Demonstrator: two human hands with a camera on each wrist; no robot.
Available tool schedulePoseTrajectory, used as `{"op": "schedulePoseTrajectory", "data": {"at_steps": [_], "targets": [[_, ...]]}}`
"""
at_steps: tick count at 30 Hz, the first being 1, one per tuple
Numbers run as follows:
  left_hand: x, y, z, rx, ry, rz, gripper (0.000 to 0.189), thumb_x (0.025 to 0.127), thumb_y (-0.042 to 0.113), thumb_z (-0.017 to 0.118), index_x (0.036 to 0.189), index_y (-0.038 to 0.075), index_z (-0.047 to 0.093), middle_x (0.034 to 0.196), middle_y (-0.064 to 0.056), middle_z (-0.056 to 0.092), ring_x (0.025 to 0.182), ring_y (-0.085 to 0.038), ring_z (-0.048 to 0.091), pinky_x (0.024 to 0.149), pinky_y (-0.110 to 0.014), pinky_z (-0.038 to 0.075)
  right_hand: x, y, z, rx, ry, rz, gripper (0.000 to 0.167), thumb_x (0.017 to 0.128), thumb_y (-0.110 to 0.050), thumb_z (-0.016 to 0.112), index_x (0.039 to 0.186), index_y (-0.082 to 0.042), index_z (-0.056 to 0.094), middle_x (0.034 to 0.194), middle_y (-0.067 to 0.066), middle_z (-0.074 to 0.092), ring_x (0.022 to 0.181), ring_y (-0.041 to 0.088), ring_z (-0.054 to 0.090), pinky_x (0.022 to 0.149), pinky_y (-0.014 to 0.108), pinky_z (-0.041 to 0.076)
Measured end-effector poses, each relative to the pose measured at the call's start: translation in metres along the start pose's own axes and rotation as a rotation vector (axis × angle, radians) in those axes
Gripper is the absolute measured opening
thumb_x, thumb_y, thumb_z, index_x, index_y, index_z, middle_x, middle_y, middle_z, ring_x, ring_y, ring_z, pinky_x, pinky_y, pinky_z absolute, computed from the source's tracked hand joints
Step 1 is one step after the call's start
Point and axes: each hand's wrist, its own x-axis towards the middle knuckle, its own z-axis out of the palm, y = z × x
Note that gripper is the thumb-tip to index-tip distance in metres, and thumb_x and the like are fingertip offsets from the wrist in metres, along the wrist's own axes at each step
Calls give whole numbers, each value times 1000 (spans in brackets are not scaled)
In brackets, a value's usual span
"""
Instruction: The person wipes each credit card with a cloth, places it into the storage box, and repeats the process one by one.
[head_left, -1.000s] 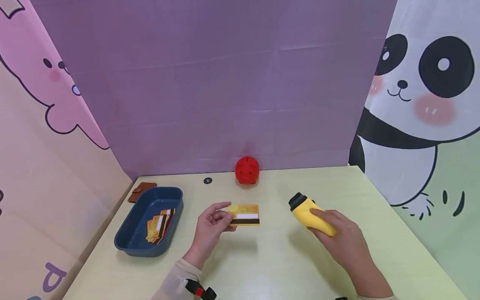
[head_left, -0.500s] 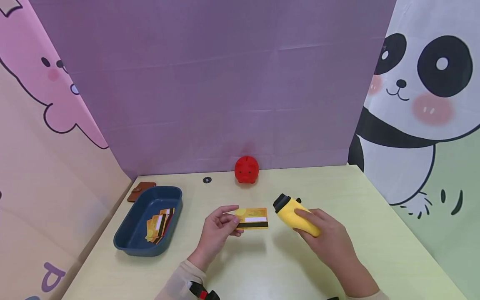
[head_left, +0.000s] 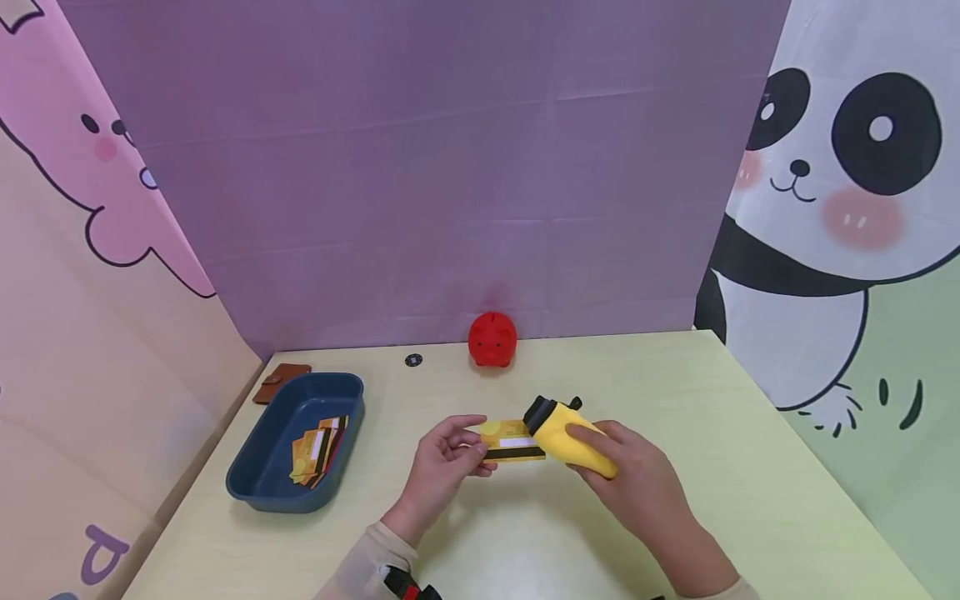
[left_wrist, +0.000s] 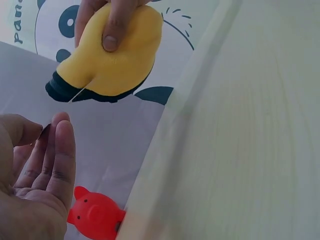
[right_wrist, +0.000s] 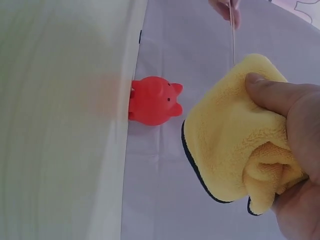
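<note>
My left hand [head_left: 441, 468] pinches a gold bank card [head_left: 504, 432] by its left end, back side up with its black stripe and white strip showing. The card is held above the table. From the right, my right hand [head_left: 637, 483] grips a folded yellow cloth [head_left: 572, 442] with dark edging. The cloth overlaps the card's right end in the head view. Thumb pressed on its top, the cloth [right_wrist: 225, 135] shows a fluffy surface in the right wrist view, where the card [right_wrist: 233, 40] appears edge-on as a thin line running to it.
A blue plastic basin [head_left: 255, 467] on the left holds several similar cards [head_left: 318, 454]. Behind it lies a brown wallet [head_left: 281, 382]. Toward the back edge of the table [head_left: 712, 400] are a small dark disc [head_left: 413, 360] and a red piggy bank [head_left: 492, 340].
My right hand has moved left with the cloth until it overlaps the card's right end. The left hand has shifted slightly right with the card.
</note>
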Motion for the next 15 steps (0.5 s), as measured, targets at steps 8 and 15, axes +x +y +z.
{"op": "schedulePoseTrajectory", "data": {"at_steps": [8,15], "targets": [[-1,-1,8,-9,-22,27,40,99,-2,69,137,11,63,110,-20,68,86,-30,77,82,-44,64,2,-7,7,-83,-13,-123,59,62,-11,101,116,-24,79,100,0,69,79,19,68,65,36,60],[-4,-2,14,-38,-26,65,40,99,-5,68,137,6,62,107,-21,67,85,-26,75,81,-46,64,3,-21,10,-112,-45,-204,59,61,-14,102,114,-24,79,100,2,70,82,22,70,69,36,63]]}}
